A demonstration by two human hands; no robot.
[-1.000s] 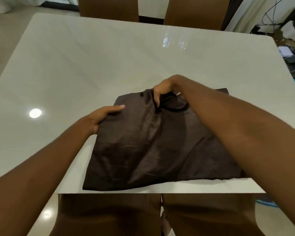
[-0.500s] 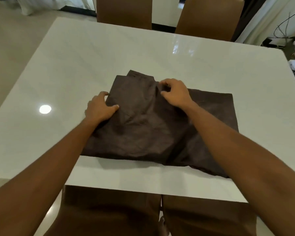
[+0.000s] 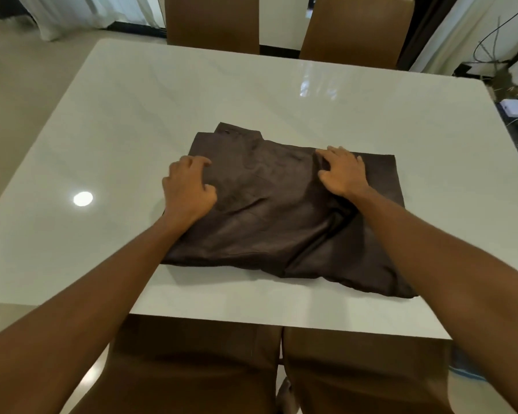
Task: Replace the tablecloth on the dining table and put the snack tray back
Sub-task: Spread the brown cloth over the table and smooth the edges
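Noted: two forearms, bare along entire visible length, smooth in contour. Likewise bare: left hand (image 3: 189, 186), right hand (image 3: 343, 171). Nails too blurred to assess. Upper arms out of frame.

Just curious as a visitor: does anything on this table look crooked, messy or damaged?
The folded dark cloth looks slightly askew to the near edge of the white table, and its layers don't line up: a corner juts out at its far left. No spill or damage shows.
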